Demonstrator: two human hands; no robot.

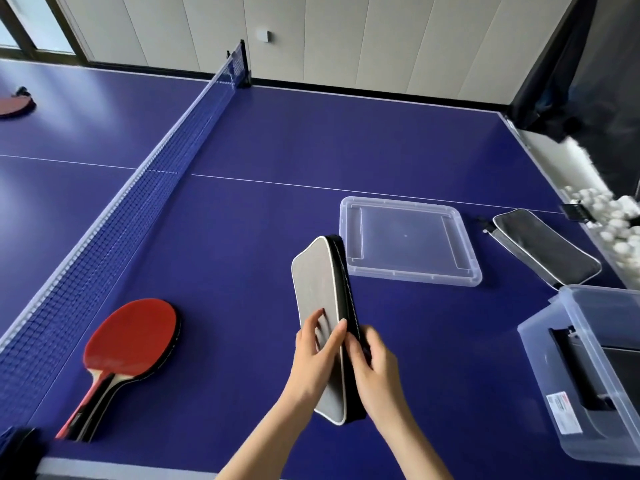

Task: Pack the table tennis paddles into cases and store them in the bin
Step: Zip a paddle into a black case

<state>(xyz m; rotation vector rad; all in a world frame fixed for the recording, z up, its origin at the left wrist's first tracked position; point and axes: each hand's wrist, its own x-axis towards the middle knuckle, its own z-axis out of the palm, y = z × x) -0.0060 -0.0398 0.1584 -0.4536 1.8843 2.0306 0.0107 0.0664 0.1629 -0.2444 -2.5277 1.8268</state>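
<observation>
Both hands, the left hand and right hand, gripped the grey zipped case on edge, long axis pointing away, with the clear bin nearer the right hand.

No words or numbers can be read here. The clear plastic bin at the right has a white sticker with a red mark on its side wall, but the print on it is too small and blurry to make out.
</observation>
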